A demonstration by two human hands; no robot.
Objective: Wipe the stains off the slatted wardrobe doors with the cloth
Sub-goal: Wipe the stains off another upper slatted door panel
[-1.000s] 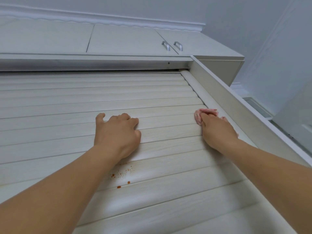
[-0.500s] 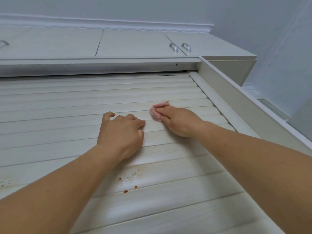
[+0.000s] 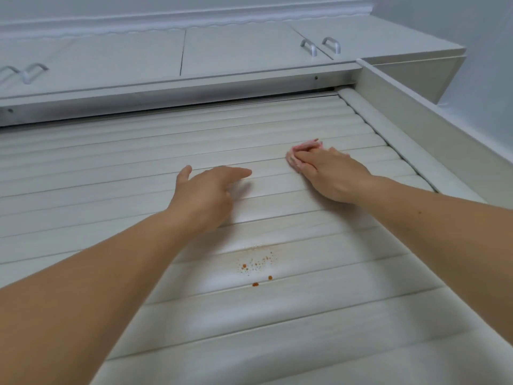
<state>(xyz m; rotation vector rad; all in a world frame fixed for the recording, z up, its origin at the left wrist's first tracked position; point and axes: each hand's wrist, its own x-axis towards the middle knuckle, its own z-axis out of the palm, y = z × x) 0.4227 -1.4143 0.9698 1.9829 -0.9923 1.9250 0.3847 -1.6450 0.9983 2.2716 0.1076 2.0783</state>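
The white slatted wardrobe door (image 3: pixel 277 315) fills the view. A cluster of small orange-brown stains (image 3: pixel 256 269) sits on a slat below and between my hands. My right hand (image 3: pixel 333 173) presses a small wadded pink cloth (image 3: pixel 304 148) against an upper slat with fairly straight fingers; the cloth shows only around the fingertips. My left hand (image 3: pixel 205 195) rests on the slats to the left, fingers stretched out and holding nothing. The cloth lies well above the stains.
Above the door run a metal top rail (image 3: pixel 177 93) and upper cabinet doors with silver handles (image 3: pixel 320 47). The wardrobe's side panel (image 3: pixel 433 129) borders the door on the right, with a white wall beyond.
My right hand swept the cloth left from the door's right edge, then drew back right, away from my left hand. My left hand's curled fingers have straightened.
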